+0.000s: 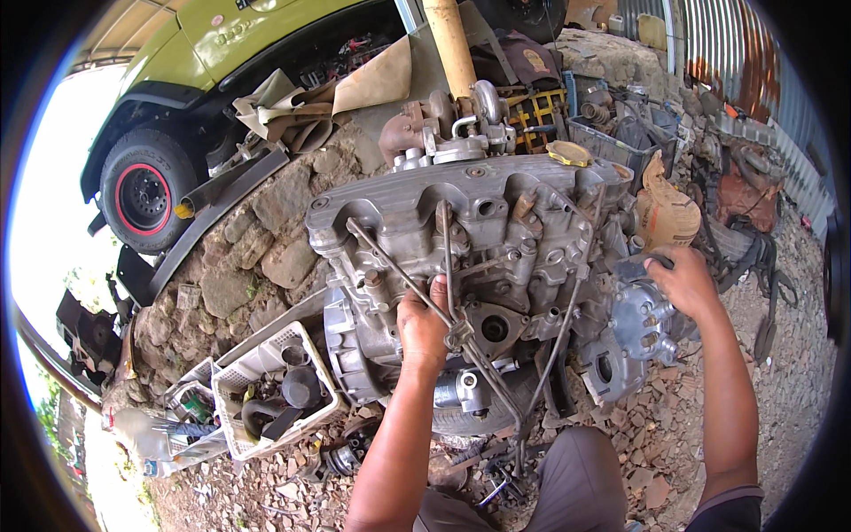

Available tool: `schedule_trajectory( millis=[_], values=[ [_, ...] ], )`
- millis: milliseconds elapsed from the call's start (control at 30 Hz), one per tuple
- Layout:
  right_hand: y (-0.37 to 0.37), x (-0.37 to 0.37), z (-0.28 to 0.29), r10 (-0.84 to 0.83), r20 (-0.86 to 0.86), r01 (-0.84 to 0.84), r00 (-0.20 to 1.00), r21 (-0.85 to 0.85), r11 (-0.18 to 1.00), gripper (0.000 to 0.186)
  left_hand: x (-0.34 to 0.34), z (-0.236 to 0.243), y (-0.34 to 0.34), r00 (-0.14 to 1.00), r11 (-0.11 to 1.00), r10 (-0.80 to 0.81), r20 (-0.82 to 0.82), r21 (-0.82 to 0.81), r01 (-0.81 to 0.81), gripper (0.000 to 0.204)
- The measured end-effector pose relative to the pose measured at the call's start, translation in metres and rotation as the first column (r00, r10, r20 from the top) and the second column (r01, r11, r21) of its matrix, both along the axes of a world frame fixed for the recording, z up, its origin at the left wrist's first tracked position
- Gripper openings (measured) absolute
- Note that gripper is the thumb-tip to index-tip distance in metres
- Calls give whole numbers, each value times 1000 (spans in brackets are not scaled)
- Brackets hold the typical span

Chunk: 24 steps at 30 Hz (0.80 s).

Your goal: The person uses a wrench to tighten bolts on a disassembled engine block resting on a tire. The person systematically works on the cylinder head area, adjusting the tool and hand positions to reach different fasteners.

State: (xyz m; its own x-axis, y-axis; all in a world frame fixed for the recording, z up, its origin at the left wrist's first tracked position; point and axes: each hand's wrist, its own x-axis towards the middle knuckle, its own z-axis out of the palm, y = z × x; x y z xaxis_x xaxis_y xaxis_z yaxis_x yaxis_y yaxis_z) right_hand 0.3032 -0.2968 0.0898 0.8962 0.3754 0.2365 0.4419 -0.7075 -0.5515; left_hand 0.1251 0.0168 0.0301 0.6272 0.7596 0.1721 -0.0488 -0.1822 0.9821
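- I have one view only, from a camera worn on the head, the left of a side-by-side pair, so no second view overlaps it.
- It looks steeply down and forward over the person's knees at an engine block [479, 239] standing on stony ground [674, 426].
- It sits close: the engine fills the middle of the frame, and both forearms enter from the lower edge.
- The fisheye lens bends straight lines near the rim, and a dark ring closes the corners.
- At the upper left the wide view reaches a green vehicle [222, 44]; at the upper right, corrugated metal sheeting [727, 44].
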Motion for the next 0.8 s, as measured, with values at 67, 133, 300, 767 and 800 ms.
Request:
schedule_trajectory(
  millis=[67,133,300,767,800],
  values=[
    [1,2,0,5,7,-5,1000,-4,1000,33,-2,0,-2,1000,999,-1,-8,33,2,34],
    [1,3,-1,7,3,-7,1000,-7,1000,32,-4,3,-5,999,999,-41,-15,-6,41,35],
    [4,-2,5,13,-30,-13,999,6,1000,31,-6,-1,-6,997,991,-21,75,-129,31,33],
    [0,2,2,17,-1,-17,1000,1,1000,33,-11,-7,-30,926,745,85,369,-640,187,10],
    [-1,2,2,22,5,-22,1000,0,1000,33,-12,-13,-41,926,692,98,364,-694,199,11]
  ],
)
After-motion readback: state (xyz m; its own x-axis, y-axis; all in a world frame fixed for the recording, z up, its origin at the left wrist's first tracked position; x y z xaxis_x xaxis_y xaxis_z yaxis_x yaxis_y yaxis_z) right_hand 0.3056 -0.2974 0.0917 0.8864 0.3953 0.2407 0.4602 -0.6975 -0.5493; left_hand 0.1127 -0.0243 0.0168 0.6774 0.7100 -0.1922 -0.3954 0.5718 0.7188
